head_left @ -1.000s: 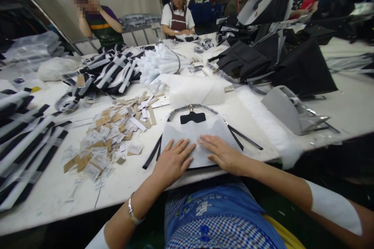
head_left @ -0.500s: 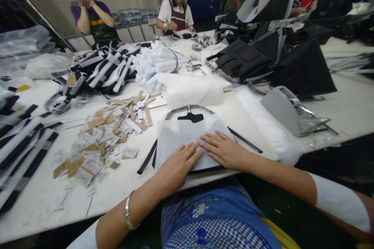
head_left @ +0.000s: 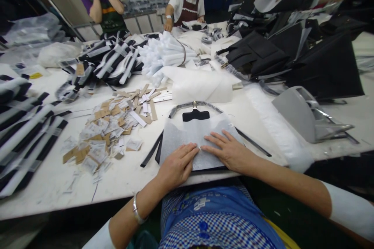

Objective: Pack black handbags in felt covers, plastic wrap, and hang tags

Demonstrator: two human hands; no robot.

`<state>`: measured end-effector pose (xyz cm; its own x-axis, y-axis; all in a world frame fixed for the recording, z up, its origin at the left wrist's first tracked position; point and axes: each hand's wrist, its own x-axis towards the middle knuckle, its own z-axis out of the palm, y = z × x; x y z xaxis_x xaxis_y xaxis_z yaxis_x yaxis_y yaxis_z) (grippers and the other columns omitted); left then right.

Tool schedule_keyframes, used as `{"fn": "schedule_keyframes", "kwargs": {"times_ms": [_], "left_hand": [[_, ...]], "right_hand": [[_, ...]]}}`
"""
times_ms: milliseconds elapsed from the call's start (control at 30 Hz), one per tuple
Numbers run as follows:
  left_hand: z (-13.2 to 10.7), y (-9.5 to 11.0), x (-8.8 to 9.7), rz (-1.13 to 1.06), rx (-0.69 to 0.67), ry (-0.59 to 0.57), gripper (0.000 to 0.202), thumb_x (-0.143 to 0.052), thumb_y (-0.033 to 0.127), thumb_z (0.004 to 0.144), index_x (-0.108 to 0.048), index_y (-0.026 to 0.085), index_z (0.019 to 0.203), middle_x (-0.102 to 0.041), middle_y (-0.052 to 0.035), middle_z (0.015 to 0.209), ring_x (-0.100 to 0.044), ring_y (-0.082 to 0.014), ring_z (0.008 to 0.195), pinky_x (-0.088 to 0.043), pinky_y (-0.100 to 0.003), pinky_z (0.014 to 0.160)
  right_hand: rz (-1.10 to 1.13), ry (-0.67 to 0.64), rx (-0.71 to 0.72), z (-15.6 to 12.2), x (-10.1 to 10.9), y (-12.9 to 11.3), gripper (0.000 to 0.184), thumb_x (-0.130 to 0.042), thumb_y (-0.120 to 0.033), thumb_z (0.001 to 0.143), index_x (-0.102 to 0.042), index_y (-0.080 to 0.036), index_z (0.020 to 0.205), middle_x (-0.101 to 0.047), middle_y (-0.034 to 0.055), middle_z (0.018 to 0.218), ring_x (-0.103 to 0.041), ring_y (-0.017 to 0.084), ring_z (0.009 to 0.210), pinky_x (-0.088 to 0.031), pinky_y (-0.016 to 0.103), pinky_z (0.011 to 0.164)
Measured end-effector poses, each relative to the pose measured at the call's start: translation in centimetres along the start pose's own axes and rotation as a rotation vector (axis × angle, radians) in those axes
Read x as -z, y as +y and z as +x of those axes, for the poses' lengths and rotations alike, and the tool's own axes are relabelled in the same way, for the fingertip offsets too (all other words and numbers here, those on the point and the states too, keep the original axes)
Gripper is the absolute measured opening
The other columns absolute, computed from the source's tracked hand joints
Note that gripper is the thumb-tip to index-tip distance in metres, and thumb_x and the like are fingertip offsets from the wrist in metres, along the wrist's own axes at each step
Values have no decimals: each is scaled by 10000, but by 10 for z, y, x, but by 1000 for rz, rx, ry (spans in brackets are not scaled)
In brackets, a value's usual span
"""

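A black handbag lies flat at the table's front edge, its wrapped handle arching away from me. Most of its body is hidden under a white translucent sheet. My left hand rests on the sheet with its fingers stretched out close together. Flat on the sheet's right half lies my right hand, fingers spread. The fingertips of both hands nearly meet at the middle. Black straps stick out on either side of the bag.
Paper tags in small bags are heaped to the left, near wrapped black-and-white strips. Further back lie white foam rolls and more white sheets. Black bags pile up at right. Co-workers stand across the table.
The view has tilted down and shifted left. The sheet sits lower on the bag, showing more of the black tab. Across the table, a co-worker's hand has reached toward the foam rolls.
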<state>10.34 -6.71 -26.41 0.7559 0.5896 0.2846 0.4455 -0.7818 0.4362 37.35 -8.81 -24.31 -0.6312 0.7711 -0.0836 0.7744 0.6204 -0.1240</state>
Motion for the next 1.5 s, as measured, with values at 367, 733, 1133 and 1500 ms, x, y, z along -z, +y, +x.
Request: {"fn": "schedule_keyframes", "kwargs": {"times_ms": [367, 733, 1133, 1500], "left_hand": [[0, 2, 2, 6, 7, 1, 479, -439, 107, 921, -501, 181, 1391, -551, -99, 1427, -503, -201, 1333, -412, -433, 1143], [1, 3, 3, 8, -4, 15, 449, -436, 116, 932, -514, 160, 1372, -558, -101, 1420, -500, -197, 1335, -409, -425, 1145], [3, 4, 4, 65, 0, -47, 435, -433, 124, 927, -533, 137, 1350, -576, -125, 1397, -530, -214, 1308, -427, -429, 1125], [12, -8, 27, 236, -42, -245, 483, -488, 387, 956, -462, 259, 1421, -372, -54, 1567, -280, -262, 1468, -197, -520, 1202]], "right_hand": [[-10, -35, 27, 2, 8, -1, 622, -497, -126, 907, -401, -321, 1489, -425, 136, 1519, -364, 375, 1394, -278, 633, 1094], [-3, -25, 62, -2, 0, -3, 688, -479, -67, 873, -369, -315, 1506, -394, 129, 1543, -308, 363, 1429, -237, 649, 1105], [-41, -21, 24, -4, -5, -9, 696, -437, -39, 832, -384, -223, 1501, -391, 120, 1548, -319, 360, 1429, -241, 663, 1105], [27, 25, 34, -4, 8, 3, 585, -497, -320, 952, -342, -318, 1517, -244, 83, 1619, -234, 352, 1466, -177, 641, 1147]]}}
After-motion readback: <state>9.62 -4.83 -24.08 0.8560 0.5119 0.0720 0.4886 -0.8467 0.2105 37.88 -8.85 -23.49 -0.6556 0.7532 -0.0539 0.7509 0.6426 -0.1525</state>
